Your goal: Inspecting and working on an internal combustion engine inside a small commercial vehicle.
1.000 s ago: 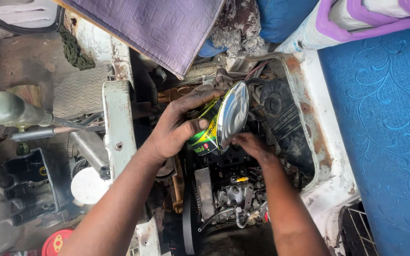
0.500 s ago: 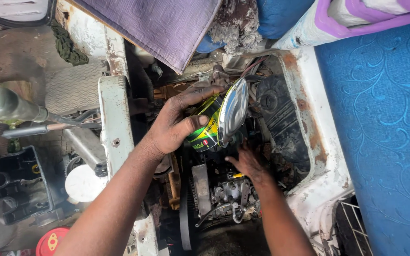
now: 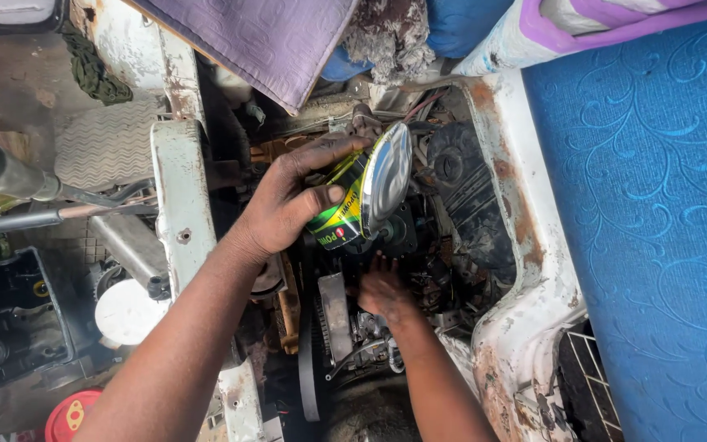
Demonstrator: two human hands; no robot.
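Observation:
My left hand (image 3: 288,200) grips a green, yellow and black metal can (image 3: 362,196) tilted on its side, its shiny end facing right, over an open engine bay (image 3: 419,270). My right hand (image 3: 382,290) reaches down into the engine just below the can, fingers spread against dark oily parts; what the fingertips touch is hidden. A black drive belt (image 3: 308,360) runs down beside the right hand.
Rusty white body panels (image 3: 177,188) frame the bay on both sides. A purple cloth (image 3: 263,41) lies at the top, a blue patterned seat (image 3: 648,221) at right. A metal lever (image 3: 10,176), a white round lid (image 3: 124,311) and a red cap (image 3: 71,413) are at left.
My right hand has moved lower and deeper into the engine. The left hand keeps the can tilted in about the same place.

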